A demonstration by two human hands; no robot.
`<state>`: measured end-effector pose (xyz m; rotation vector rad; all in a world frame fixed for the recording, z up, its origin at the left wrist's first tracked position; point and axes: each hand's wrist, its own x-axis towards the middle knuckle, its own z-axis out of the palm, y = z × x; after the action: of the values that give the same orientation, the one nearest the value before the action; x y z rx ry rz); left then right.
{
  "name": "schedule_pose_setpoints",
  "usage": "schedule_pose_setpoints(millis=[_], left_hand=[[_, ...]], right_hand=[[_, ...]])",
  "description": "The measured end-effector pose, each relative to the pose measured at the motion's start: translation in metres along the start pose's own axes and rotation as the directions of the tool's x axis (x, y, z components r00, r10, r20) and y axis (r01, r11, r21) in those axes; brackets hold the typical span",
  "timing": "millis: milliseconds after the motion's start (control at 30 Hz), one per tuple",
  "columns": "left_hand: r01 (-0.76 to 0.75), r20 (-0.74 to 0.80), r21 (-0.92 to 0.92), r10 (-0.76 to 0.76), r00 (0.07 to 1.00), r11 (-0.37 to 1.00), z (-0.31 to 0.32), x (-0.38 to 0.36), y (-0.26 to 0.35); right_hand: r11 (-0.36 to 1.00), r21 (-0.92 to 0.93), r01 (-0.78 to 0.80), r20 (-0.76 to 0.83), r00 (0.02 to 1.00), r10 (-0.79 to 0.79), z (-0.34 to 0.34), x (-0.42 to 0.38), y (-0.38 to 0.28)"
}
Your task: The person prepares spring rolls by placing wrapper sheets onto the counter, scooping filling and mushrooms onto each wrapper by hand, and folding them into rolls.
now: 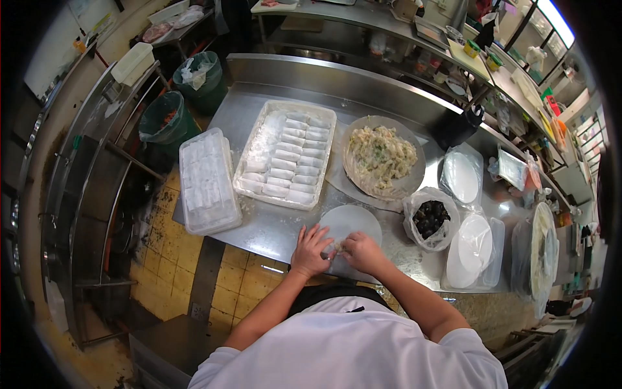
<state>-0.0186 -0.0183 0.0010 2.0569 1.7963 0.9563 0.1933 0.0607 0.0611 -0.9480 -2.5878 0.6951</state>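
Note:
My left hand [311, 250] and my right hand [363, 251] meet at the near edge of a round white wrapper [353, 220] lying on the steel counter [272, 230]. Both sets of fingers press on a small lump of filling and folded wrapper between them. Beyond the wrapper sits a round tray of pale chopped filling [382, 155]. To its left, a white rectangular tray [285, 152] holds several rows of finished white rolls dusted with flour.
A lidded clear box of rolls [207, 181] lies at the counter's left end. A bag of dark pieces [431, 217] and stacked round wrappers in plastic [473, 249] sit to the right. Two green bins [170, 120] stand on the floor at left.

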Motion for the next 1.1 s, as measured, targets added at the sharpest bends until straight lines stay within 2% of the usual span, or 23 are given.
schedule_pose_setpoints(millis=[200, 400, 500, 600, 800, 900, 1100], left_hand=[[0.031, -0.003, -0.051, -0.031, 1.0, 0.998, 0.001, 0.0, -0.002], [0.041, 0.005, -0.065, -0.041, 0.999, 0.997, 0.003, -0.002, -0.004], [0.038, -0.001, -0.062, -0.038, 0.999, 0.997, 0.002, -0.002, -0.004], [0.032, -0.009, -0.082, -0.033, 0.999, 0.996, 0.003, 0.001, -0.002], [0.037, -0.015, -0.082, -0.038, 0.999, 0.996, 0.001, 0.0, -0.002], [0.036, -0.006, -0.069, -0.037, 0.999, 0.997, -0.001, 0.001, 0.0], [0.041, -0.01, -0.114, -0.042, 0.999, 0.993, 0.001, -0.001, -0.003]], right_hand=[[0.999, -0.031, 0.031, 0.119, 0.992, -0.027, 0.014, 0.006, 0.017], [0.999, -0.039, 0.009, -0.009, 1.0, -0.01, -0.003, -0.006, 0.003], [0.998, -0.059, -0.002, 0.12, 0.993, 0.009, 0.003, -0.013, 0.025], [0.998, -0.046, -0.04, 0.145, 0.988, 0.046, 0.002, -0.016, 0.033], [0.984, 0.018, -0.179, -0.008, 0.984, 0.18, -0.014, -0.024, 0.02], [0.964, 0.001, -0.267, 0.065, 0.962, 0.266, -0.014, -0.028, 0.025], [0.911, 0.182, -0.37, -0.004, 0.926, 0.376, -0.02, -0.028, 0.025]])
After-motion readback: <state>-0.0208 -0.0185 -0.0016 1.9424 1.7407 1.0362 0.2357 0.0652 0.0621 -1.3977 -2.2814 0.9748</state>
